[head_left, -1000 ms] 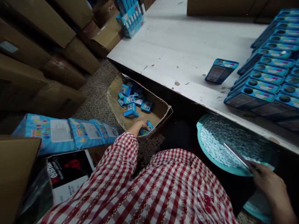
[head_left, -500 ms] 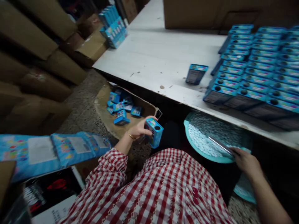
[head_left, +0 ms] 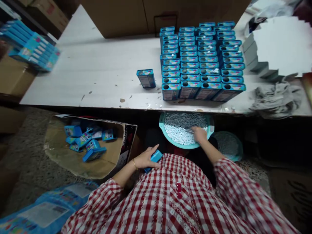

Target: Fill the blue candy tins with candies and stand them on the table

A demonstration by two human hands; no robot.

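Observation:
Near my lap, my left hand (head_left: 148, 158) is wrapped around a small blue box (head_left: 156, 156), which is partly hidden by the fingers. My right hand (head_left: 200, 134) is over the turquoise basin (head_left: 166, 134), closed on a metal scoop (head_left: 190, 131) whose end dips among small white pellets (head_left: 179, 134). Only a short, blurred piece of the scoop shows. On the white table (head_left: 102, 71) above, a single blue box (head_left: 146, 78) stands left of the packed rows of blue boxes (head_left: 190, 65), several of which have white pellets on top.
A cut-open carton (head_left: 114, 162) with several loose blue boxes stands at my left. Blue printed bags (head_left: 46, 211) lie lower left. A second basin (head_left: 229, 146) sits right of the first. Stacked white card (head_left: 282, 45) and a grey cloth (head_left: 278, 97) lie on the table's right.
My view has swung right. My right hand has brought the scoop down into the pellets. My left hand has lowered the box toward my lap and turned it.

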